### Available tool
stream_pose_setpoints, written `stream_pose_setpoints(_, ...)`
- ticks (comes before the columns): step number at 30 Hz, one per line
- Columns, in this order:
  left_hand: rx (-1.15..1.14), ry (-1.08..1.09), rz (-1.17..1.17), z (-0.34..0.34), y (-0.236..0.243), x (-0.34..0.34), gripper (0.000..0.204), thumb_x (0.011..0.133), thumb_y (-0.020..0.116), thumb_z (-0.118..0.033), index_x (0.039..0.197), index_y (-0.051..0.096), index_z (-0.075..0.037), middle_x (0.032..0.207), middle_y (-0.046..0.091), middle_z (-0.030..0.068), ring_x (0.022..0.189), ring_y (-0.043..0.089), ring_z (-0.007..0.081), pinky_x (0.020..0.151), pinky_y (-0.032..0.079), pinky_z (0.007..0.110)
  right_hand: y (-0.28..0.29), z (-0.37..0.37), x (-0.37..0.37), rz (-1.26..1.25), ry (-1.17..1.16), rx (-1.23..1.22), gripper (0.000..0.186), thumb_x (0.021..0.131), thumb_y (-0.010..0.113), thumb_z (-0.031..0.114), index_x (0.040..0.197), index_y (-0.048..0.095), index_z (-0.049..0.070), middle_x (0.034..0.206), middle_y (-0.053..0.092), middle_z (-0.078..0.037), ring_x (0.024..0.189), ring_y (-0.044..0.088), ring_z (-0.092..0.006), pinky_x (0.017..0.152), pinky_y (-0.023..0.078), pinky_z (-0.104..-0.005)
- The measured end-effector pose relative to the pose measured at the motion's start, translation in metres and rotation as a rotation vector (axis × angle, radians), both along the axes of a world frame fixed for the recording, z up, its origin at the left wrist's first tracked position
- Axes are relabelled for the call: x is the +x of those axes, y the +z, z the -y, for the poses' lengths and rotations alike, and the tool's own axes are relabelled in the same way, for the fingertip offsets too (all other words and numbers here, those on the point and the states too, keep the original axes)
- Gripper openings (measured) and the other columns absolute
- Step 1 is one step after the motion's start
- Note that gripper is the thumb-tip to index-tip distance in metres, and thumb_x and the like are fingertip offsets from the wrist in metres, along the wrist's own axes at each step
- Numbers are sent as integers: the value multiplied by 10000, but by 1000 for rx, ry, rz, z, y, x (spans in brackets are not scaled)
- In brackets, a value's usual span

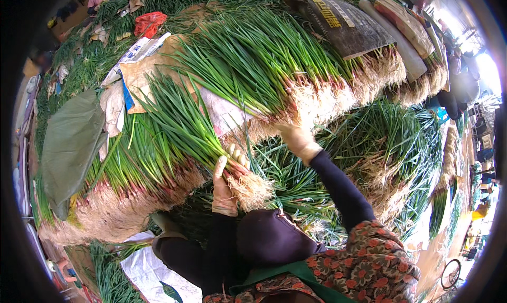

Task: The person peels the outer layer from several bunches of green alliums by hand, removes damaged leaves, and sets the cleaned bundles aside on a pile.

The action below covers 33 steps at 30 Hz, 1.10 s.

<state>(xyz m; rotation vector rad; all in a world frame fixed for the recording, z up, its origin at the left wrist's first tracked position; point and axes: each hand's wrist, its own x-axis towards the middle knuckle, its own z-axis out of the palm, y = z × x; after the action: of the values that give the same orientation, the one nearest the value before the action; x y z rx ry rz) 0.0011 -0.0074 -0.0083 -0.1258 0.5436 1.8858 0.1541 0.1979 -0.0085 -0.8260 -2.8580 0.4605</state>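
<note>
Two gloved hands are at work among heaped green onions. Our left hand [224, 184] is closed around a bunch of green onions [203, 139] just above its pale roots, the long leaves fanning up and to the left over the big stack of green onions [132, 171] that lies roots-outward in front of us. Our right hand [297, 139] reaches up to the root ends of the upper stack [274, 65]; its fingers are hidden in the roots, so we cannot tell whether it grips a stalk or only presses there. A dark printed sack [343, 25] lies on top of that upper stack, and a grey-green cloth [71, 144] drapes over the left of the lower one. We judge the step in hand to be gathering: one bunch is held while more stalks are drawn from the pile. Adding to the bunch would call for the right hand to pull stalks free by the roots without dragging their neighbours, then lay them root to root against the left hand's bunch
</note>
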Motion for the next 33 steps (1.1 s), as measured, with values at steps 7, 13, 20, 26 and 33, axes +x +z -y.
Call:
stream_pose_setpoints(7,-15,-84,-159,-9,-4,7,519,867,498,-306,1271,396,3,1097,534,98,968,525,188,903,403,358,-37,-7,-64,185,-206,35,227,842,474,242,957,581,79,699,620,-126,605,621,-259,498,474,-418)
stream_pose_setpoints(13,-102,-100,-102,4,-24,-1,446,867,514,-290,1207,461,-6,916,573,80,785,577,146,715,486,297,-25,56,-40,62,286,-510,313,873,456,286,1093,568,94,902,619,-152,799,610,-268,717,496,-367)
stream_pose_setpoints(20,-129,-94,-211,-2,-7,9,425,871,500,-276,1177,476,18,893,580,97,758,573,172,729,475,318,-22,29,-106,-263,-134,-1461,172,847,529,196,859,564,27,648,558,-71,581,594,-163,429,441,-287)
stream_pose_setpoints(26,141,32,195,1,-13,6,526,882,450,-291,1289,327,18,1203,478,172,1088,490,273,963,369,448,-100,58,-64,356,157,-342,204,806,494,156,920,613,36,958,621,-132,868,607,-285,710,493,-375)
stream_pose_setpoints(33,224,-82,177,-2,-21,-2,589,853,506,-382,1275,347,-3,1144,515,164,992,539,272,903,415,421,-21,-17,-77,79,-251,33,357,835,505,267,1134,484,72,751,628,-159,654,616,-287,592,487,-400)
